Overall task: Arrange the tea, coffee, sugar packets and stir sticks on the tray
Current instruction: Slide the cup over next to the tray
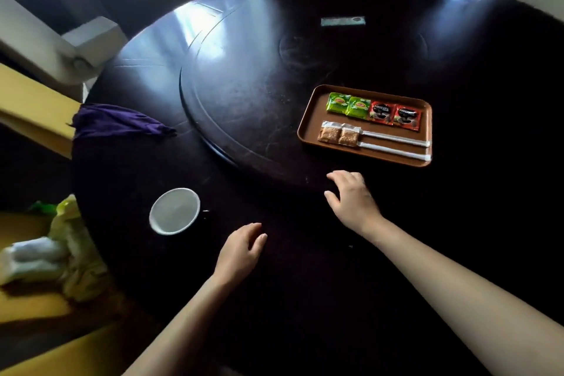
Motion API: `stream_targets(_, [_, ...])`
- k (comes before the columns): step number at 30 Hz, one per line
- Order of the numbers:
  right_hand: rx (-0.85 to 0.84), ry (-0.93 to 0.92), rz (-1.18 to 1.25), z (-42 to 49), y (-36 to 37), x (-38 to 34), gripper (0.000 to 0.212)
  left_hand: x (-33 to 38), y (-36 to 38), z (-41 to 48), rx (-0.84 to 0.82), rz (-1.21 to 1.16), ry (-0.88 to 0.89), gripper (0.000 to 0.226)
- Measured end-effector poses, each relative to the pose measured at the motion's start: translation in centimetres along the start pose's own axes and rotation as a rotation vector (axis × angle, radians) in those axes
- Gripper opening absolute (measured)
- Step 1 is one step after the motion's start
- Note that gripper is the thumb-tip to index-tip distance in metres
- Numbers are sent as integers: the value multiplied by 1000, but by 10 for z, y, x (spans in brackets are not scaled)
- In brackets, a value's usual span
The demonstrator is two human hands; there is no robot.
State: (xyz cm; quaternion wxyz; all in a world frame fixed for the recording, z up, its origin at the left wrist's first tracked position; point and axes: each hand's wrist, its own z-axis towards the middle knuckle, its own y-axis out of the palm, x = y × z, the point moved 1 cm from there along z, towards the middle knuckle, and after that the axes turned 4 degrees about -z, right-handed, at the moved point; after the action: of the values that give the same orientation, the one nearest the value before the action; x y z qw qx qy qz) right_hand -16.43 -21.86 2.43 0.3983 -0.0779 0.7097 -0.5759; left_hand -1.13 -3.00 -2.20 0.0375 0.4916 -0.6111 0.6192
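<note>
While both hands hover empty and loosely spread: tray (308,119) with green Lipton tea packets (348,105), red Nescafé sachets (393,114).

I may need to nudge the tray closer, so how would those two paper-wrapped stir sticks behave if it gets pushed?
The stir sticks look thin and very light, so they would probably slide or roll on the smooth tray. Its raised rim should likely contain them. Their left ends seem tucked under the sugar packets, perhaps steadying them.

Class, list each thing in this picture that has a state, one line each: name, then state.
Tray: filled, on table.
Tea packets: sealed, side by side.
Coffee packets: sealed, side by side.
Sugar packets: sealed, flat.
Stir sticks: wrapped, parallel.
Cup: upright, empty.
Left hand: empty.
Right hand: empty.
</note>
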Motion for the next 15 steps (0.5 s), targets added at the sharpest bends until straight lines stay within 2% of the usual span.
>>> stream_targets(6, [-244, -225, 0, -17, 65, -56, 47, -79, -12, -49, 153, 288, -108, 63])
stream_targets(10, [-438, -248, 5, -10, 103, -90, 57, -113, -19, -56, 107, 419, -258, 79])
stream_targets(15, [-467, -252, 29, 8, 137, -129, 66, -119, -14, -57, 124, 452, -252, 80])
